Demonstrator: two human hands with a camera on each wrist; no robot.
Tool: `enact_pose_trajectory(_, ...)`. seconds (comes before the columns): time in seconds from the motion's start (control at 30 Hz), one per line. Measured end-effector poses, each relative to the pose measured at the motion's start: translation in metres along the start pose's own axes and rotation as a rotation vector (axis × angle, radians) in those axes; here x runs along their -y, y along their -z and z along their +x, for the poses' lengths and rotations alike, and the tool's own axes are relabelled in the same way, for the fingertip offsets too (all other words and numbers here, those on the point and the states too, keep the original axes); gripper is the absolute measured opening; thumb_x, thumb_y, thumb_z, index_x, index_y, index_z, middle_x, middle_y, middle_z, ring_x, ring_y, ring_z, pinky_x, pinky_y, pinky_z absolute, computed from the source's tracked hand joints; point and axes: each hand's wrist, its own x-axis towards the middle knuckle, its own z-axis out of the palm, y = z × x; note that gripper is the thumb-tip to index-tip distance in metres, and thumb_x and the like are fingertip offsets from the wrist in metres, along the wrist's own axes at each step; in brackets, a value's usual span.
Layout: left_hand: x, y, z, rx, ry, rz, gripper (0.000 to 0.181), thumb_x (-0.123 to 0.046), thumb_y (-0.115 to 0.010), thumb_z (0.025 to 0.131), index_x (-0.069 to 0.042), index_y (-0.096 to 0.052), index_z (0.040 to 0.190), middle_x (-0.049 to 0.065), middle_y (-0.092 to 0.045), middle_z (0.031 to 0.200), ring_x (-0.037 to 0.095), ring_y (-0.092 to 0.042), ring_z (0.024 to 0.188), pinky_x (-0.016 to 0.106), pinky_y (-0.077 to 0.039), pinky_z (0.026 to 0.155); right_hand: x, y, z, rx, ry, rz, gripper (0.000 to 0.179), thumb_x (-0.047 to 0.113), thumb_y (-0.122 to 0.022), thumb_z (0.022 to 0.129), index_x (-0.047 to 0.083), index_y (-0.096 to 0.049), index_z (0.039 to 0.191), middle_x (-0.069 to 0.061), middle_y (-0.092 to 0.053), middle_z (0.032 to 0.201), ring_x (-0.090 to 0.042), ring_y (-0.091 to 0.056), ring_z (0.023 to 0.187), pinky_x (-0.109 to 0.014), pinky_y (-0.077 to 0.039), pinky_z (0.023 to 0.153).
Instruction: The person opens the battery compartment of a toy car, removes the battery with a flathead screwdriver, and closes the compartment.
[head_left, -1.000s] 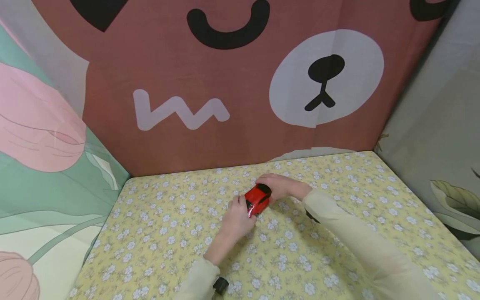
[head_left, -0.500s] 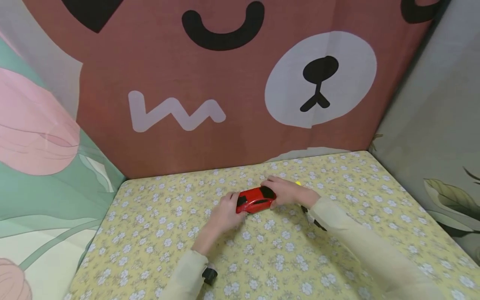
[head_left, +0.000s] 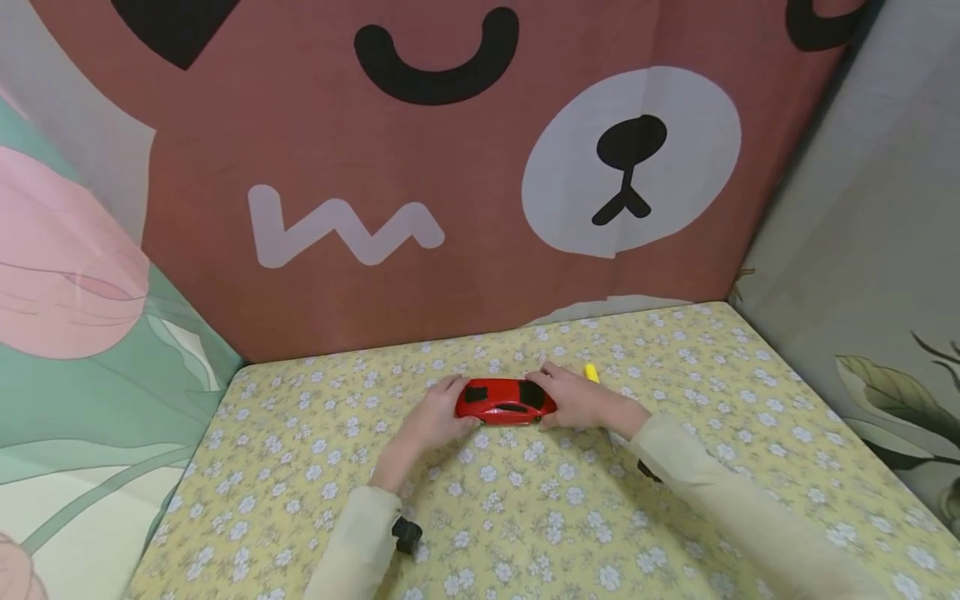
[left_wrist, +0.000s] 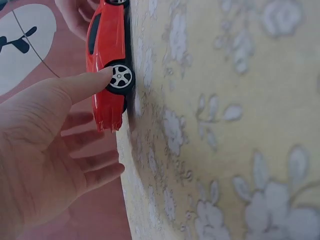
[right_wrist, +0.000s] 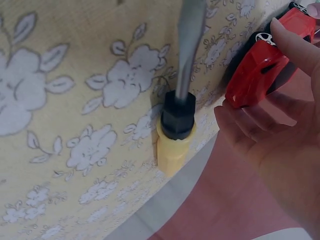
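Note:
A red toy car [head_left: 501,390] with black windows lies crosswise between both hands, wheels toward the flowered cloth. The left hand [head_left: 433,418] holds its left end; in the left wrist view the thumb [left_wrist: 89,86] lies against a silver-spoked wheel [left_wrist: 120,77], with the other fingers on the far side. At the other end, the right hand [head_left: 581,402] holds the car, its thumb [right_wrist: 295,44] along the side near a wheel. Just beside the right hand lies a screwdriver [right_wrist: 172,152] with a yellow handle, black collar and metal shaft; the forearm partly covers it in the head view.
Yellow flowered cloth [head_left: 300,467] covers the table. A brown bear-print curtain [head_left: 450,292] rises at the back edge, with a leaf-print curtain [head_left: 75,417] at left and a grey one [head_left: 847,250] at right. Black devices sit on both wrists.
The toy car has turned from slanted to nearly level across the view, and both hands have shifted with it. The screwdriver's yellow handle has come into sight behind the right hand.

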Motion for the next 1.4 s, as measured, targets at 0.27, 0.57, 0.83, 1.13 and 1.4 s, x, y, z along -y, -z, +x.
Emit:
enact_pose_trajectory(0.27, 0.001, 0.001, 0.006, 0.054, -0.059, -0.043, 0.073, -0.012, -0.084, 0.088, -0.004, -0.05, 0.151, 0.018, -0.048, 0.154, 0.037, -0.048, 0.138, 0.05, -0.045, 0.109, 0.0, -0.001, -0.003, -0.014, -0.002, 0.017, 0.075, 0.029, -0.087, 0.086, 0.007, -0.051, 0.149, -0.016, -0.053, 0.135, -0.028, -0.059, 0.111, -0.044, -0.055, 0.09)
enact_pose_trajectory(0.57, -0.001, 0.001, 0.007, 0.065, -0.04, -0.032, 0.074, -0.018, -0.087, 0.085, -0.006, -0.052, 0.149, 0.014, -0.057, 0.14, 0.032, -0.056, 0.12, 0.047, -0.051, 0.098, -0.003, -0.004, -0.003, -0.035, 0.008, 0.06, 0.075, 0.02, -0.086, 0.087, 0.006, -0.05, 0.15, -0.016, -0.052, 0.144, -0.032, -0.057, 0.121, -0.047, -0.052, 0.096)
enact_pose_trajectory(0.83, 0.0, 0.0, 0.007, 0.077, -0.036, -0.033, 0.077, -0.019, -0.088, 0.084, -0.007, -0.051, 0.15, 0.014, -0.056, 0.143, 0.033, -0.054, 0.125, 0.049, -0.049, 0.1, -0.003, -0.007, -0.001, -0.038, 0.002, 0.077, 0.076, 0.02, -0.086, 0.086, 0.007, -0.049, 0.151, -0.015, -0.051, 0.141, -0.031, -0.056, 0.119, -0.048, -0.051, 0.096)
enact_pose_trajectory(1.13, 0.005, 0.0, 0.008, 0.109, 0.001, -0.183, 0.085, -0.018, -0.09, 0.082, -0.007, -0.047, 0.154, 0.013, -0.052, 0.15, 0.031, -0.053, 0.129, 0.05, -0.047, 0.104, -0.009, -0.006, 0.0, -0.025, 0.003, 0.237, 0.088, 0.018, -0.09, 0.077, 0.003, -0.047, 0.152, -0.014, -0.055, 0.138, -0.027, -0.056, 0.116, -0.043, -0.052, 0.093)
enact_pose_trajectory(1.4, 0.008, 0.009, 0.005, 0.127, 0.028, -0.459, 0.087, -0.031, -0.087, 0.085, -0.008, -0.043, 0.158, 0.012, -0.05, 0.153, 0.031, -0.053, 0.13, 0.054, -0.047, 0.103, -0.015, 0.007, -0.007, -0.008, -0.036, 0.566, 0.091, 0.016, -0.086, 0.08, 0.002, -0.04, 0.157, -0.02, -0.055, 0.142, -0.034, -0.057, 0.122, -0.047, -0.053, 0.093)
